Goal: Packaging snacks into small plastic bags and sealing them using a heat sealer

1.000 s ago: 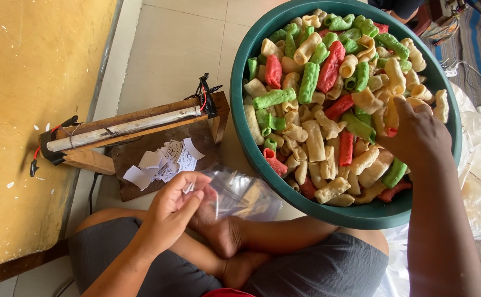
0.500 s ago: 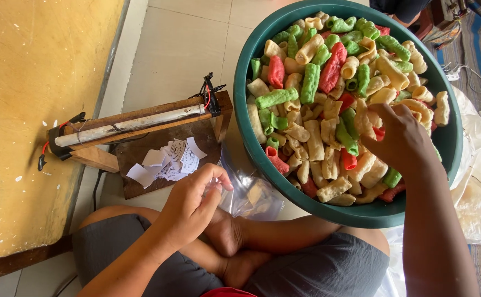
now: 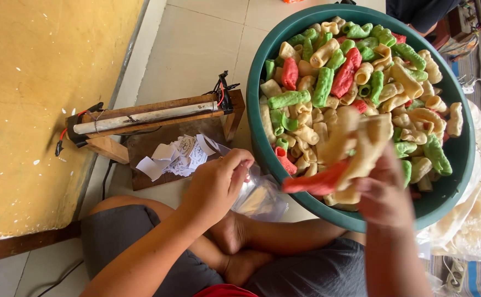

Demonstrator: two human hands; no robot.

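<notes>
A big green basin (image 3: pixel 260 137) rests against my crossed legs, heaped with cream, green and red tube-shaped crackers (image 3: pixel 328 82). My right hand (image 3: pixel 383 192) is lifted over the basin's near rim, gripping a bunch of crackers (image 3: pixel 345 157), cream ones with one red and a bit of green. My left hand (image 3: pixel 216 184) pinches the mouth of a small clear plastic bag (image 3: pixel 260 198) that lies on the floor by my foot, just left of the basin.
A wooden heat-sealer frame (image 3: pixel 152 118) with wires stands against the yellow wall (image 3: pixel 37 99), with several small paper slips (image 3: pixel 177 157) on its base. Clear plastic sheeting (image 3: pixel 471 225) and cables lie at the right. Another person's legs show at the top right.
My right hand dug into the crackers, closed on a bunch and lifted it up toward me. My left hand moved right with the bag's mouth. The view shifted slightly.
</notes>
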